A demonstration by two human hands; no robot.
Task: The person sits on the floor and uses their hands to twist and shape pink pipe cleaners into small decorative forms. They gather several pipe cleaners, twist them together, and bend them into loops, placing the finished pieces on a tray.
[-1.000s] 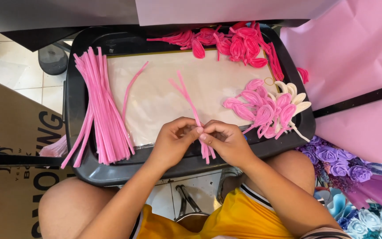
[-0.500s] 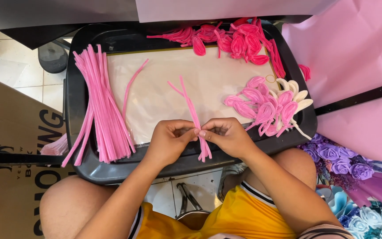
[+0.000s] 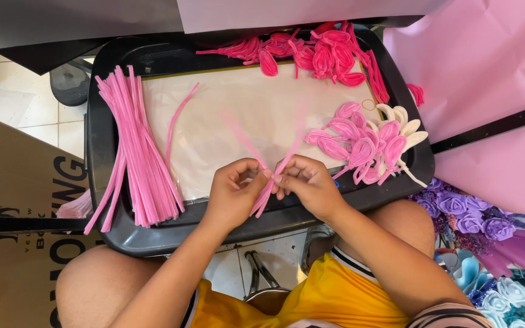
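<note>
While black tray [image 3: 101,182] holds pink stems [image 3: 135,146], petals [image 3: 360,143]

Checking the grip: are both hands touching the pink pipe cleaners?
Touching. Head view shows left hand and right hand pinching the crossed pink pipe cleaners between fingertips.

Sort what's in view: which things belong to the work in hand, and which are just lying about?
In use: pink pipe cleaners pinched between left hand and right hand; pipe cleaner bundle; pink petal loops; black tray.

Lying about: cardboard box; purple paper roses; blue paper roses.
</note>
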